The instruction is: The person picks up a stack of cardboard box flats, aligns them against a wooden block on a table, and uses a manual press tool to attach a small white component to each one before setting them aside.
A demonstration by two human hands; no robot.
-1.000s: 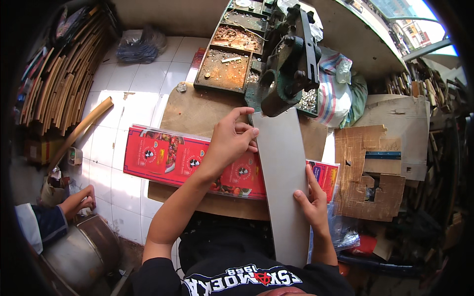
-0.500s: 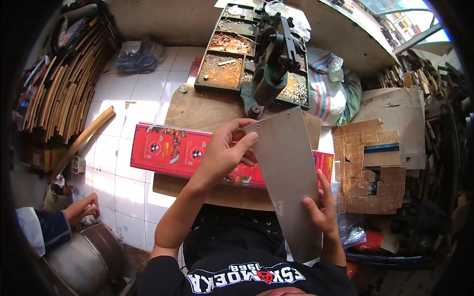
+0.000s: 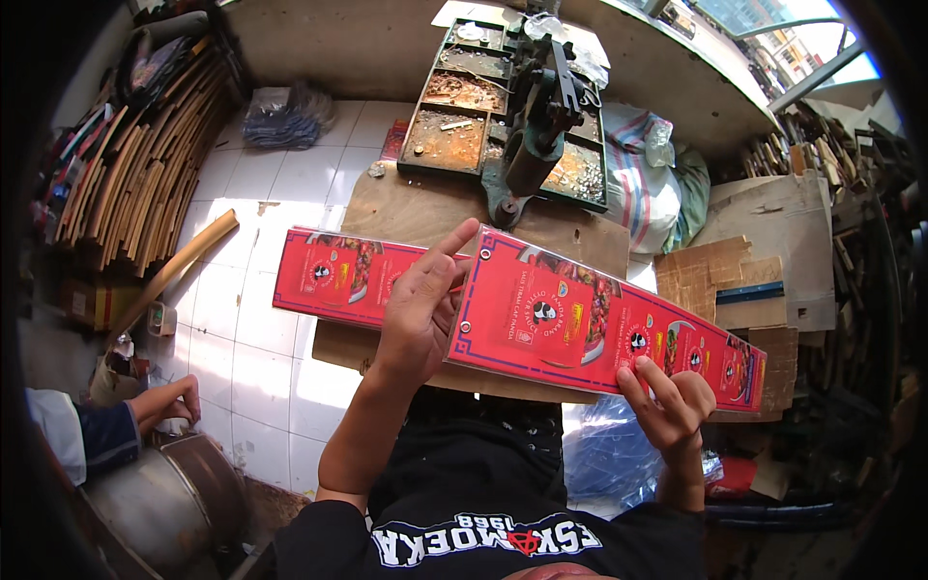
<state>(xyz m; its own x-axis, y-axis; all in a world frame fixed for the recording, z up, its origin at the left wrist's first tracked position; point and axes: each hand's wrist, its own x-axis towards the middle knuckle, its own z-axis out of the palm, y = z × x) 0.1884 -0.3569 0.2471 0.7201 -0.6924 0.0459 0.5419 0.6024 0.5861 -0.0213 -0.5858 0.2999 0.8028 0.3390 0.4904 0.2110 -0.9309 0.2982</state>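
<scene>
Red printed card sheet [image 3: 599,324] held up w/ both hands: left hand [image 3: 422,304] gripping left end, right hand [image 3: 669,406] pinching lower right edge. More red sheets [image 3: 333,275] flat on wooden board [image 3: 406,208] beneath. Green press machine [image 3: 536,121] beside rusty parts trays [image 3: 449,130] beyond. Another person's hand [image 3: 169,401] lower left, near metal pot [image 3: 159,498].

- Long flat printed cardboard sheet [image 3: 599,324]: bright red, with small round black-and-white emblems, food pictures and a thin pale border line.
- Second long printed cardboard sheet [image 3: 338,275] on the board: same red, same emblems.
- Square floor tiles [image 3: 261,338]: white, grey-jointed.
- Compartmented metal tray [image 3: 449,135]: dark green, rust-brown inside.
- Woven plastic sack [image 3: 633,169]: white with blue and red stripes.
- Round metal pot [image 3: 164,498]: dull grey.
</scene>
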